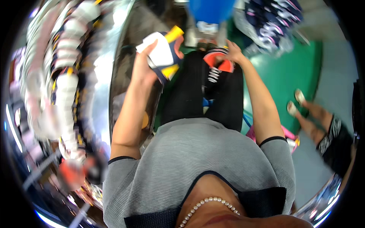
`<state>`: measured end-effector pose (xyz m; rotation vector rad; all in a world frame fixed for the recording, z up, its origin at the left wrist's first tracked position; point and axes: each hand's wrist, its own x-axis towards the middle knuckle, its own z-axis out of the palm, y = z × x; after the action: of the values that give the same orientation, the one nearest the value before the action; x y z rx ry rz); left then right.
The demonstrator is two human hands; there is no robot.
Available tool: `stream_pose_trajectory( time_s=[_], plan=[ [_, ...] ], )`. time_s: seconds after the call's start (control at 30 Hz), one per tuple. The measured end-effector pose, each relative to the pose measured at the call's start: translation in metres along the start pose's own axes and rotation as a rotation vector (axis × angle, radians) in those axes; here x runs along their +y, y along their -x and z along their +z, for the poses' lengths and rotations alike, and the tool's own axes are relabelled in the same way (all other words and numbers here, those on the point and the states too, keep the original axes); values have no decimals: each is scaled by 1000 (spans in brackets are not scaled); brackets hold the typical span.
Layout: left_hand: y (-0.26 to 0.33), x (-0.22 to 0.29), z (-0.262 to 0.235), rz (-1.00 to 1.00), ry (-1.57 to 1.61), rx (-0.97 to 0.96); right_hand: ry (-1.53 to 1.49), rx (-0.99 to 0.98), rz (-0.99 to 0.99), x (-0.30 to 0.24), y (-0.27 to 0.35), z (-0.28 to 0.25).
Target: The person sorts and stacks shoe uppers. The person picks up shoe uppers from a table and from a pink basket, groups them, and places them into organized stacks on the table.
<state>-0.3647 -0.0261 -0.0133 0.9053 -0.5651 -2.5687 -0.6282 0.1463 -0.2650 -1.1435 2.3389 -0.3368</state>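
Held up over the left side of my lap is a flat shoe upper piece (161,53) in white, navy and yellow. My left hand (146,64) is closed on its near left edge, with the thumb over the white part. Across my thighs lies a black shoe upper (214,72) with an orange-red inside and white marks down its middle. At its far right edge my right hand (234,55) is bent round it, the fingers partly hidden and blurred.
On my left, a shiny metal table edge (119,57) runs beside long rows of stacked white, navy and yellow shoe pieces (67,83). A blue machine part (211,11) stands ahead. A plastic bag of navy pieces (273,22) lies front right. Another person's legs (313,119) show at right.
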Motion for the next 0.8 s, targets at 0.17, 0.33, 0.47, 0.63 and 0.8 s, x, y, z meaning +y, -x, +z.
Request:
stream_pose_trajectory(
  time_s=[0.17,0.33,0.47,0.63,0.8],
  plan=[
    [201,34,28,373,-473,371,-342,-217,-179,7,-10,32],
    [339,25,-48,1217,-422,1124,-7,112,-115,100,-9,56],
    [445,7,-242,1613,-295,1643,-36,332,-44,99,26,32],
    [482,90,-403,1602,-492,1406,-93,552,-112,91,49,-22],
    [488,174,-441,1347,-87,1295,-600,586,-328,57,43,-54]
  ],
)
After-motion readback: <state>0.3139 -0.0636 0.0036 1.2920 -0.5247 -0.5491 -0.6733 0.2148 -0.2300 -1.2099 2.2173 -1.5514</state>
